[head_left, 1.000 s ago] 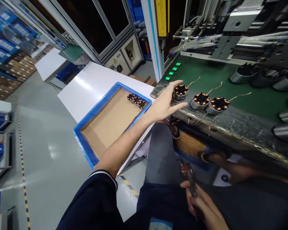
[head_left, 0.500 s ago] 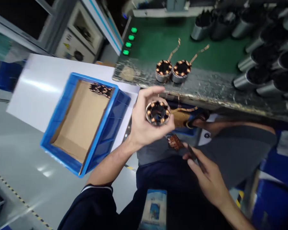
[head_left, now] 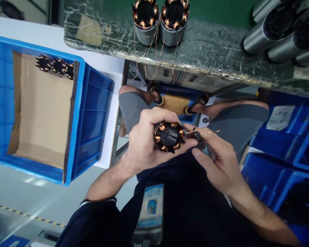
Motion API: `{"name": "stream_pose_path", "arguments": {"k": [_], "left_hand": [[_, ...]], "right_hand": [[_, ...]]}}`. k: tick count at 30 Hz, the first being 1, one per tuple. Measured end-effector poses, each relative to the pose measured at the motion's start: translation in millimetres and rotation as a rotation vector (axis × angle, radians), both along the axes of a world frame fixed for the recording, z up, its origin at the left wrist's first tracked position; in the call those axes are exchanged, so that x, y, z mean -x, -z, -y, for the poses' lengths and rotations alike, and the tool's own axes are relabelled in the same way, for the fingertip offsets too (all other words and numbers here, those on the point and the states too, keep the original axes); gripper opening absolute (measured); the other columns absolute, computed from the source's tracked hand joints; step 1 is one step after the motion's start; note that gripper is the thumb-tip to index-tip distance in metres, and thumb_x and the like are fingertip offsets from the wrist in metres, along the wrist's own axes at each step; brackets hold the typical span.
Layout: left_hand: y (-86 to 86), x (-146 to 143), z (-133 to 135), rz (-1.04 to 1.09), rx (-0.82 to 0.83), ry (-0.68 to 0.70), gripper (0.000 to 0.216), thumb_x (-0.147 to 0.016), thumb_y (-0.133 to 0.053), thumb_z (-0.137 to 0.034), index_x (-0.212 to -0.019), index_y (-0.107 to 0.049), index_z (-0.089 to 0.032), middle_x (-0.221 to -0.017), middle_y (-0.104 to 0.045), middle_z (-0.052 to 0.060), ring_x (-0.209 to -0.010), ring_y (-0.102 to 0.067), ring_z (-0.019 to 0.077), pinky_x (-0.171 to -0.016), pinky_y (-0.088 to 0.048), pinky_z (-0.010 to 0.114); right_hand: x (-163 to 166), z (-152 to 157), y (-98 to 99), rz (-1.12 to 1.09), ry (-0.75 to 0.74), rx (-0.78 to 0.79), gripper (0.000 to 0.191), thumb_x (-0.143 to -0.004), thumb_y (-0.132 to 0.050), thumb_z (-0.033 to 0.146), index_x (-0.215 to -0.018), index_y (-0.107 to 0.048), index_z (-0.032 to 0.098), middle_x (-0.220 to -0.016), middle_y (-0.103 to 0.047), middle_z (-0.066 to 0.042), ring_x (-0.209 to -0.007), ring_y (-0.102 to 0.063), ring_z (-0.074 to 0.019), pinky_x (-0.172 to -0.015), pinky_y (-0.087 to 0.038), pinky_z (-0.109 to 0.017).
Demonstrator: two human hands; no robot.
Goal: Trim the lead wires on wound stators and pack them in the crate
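Note:
My left hand (head_left: 144, 144) is wrapped round a motor stator (head_left: 169, 137), whose black core and copper windings face up towards me. A copper wire lead (head_left: 206, 130) runs from the stator's right side past the fingers of my right hand (head_left: 221, 161). That hand is closed on a small hand tool (head_left: 201, 141) with a dark tip and a greyish body. The tool's tip is at the wire, close beside the stator; its exact kind is partly hidden by my fingers.
Two wound stators (head_left: 147, 32) with dangling copper wires stand at the green workbench's edge (head_left: 208, 58). Several metal cylinders (head_left: 262, 37) lie at the right. A blue bin (head_left: 92, 113) at the left holds a few stators (head_left: 58, 66). Blue crates (head_left: 267, 171) stand at the right.
My right hand has come up and left to the stator, bringing the tool to the wire. The stator has moved slightly down in view. The view has shifted nearer the bench edge.

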State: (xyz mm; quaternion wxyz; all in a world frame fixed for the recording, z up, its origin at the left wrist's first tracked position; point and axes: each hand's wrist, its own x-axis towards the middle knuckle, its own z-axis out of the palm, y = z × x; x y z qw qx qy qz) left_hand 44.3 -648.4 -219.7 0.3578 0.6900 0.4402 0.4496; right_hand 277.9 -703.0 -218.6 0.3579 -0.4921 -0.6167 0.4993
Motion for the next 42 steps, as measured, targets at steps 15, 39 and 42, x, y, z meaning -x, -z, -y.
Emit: {"name": "stream_pose_path", "arguments": {"k": [15, 39, 42], "left_hand": [[14.8, 3, -2, -0.151, -0.085, -0.008, 0.061, -0.089, -0.102, -0.040, -0.131, -0.059, -0.030, -0.110, -0.077, 0.003, -0.095, -0.083, 0.0234, -0.081, -0.071, 0.041], [18.1, 0, -7, 0.440, 0.991, 0.815, 0.054, -0.082, -0.101, -0.060, -0.118, -0.082, -0.026, -0.116, -0.086, 0.010, -0.112, -0.085, 0.0349, -0.096, -0.071, 0.049], [10.4, -15, -10, 0.541, 1.133, 0.772, 0.037, -0.083, -0.103, -0.035, -0.109, -0.080, -0.023, -0.110, -0.085, 0.009, -0.102, -0.085, 0.0288, -0.094, -0.072, 0.045]], "right_hand": [[0, -13, 15.6, 0.138, 0.050, -0.060, 0.034, -0.103, -0.081, 0.020, -0.135, -0.087, 0.030, -0.136, -0.088, -0.002, -0.114, -0.088, -0.0249, -0.107, -0.069, -0.036], [-18, -27, 21.9, -0.169, -0.135, 0.043, 0.050, -0.078, -0.107, 0.035, -0.119, -0.080, 0.032, -0.143, -0.084, -0.008, -0.116, -0.085, -0.0349, -0.097, -0.072, -0.049], [-23, -31, -0.4, 0.000, -0.205, -0.057, 0.051, -0.087, -0.099, 0.027, -0.133, -0.079, 0.037, -0.153, -0.079, -0.006, -0.132, -0.081, -0.0358, -0.108, -0.070, -0.051]]}}
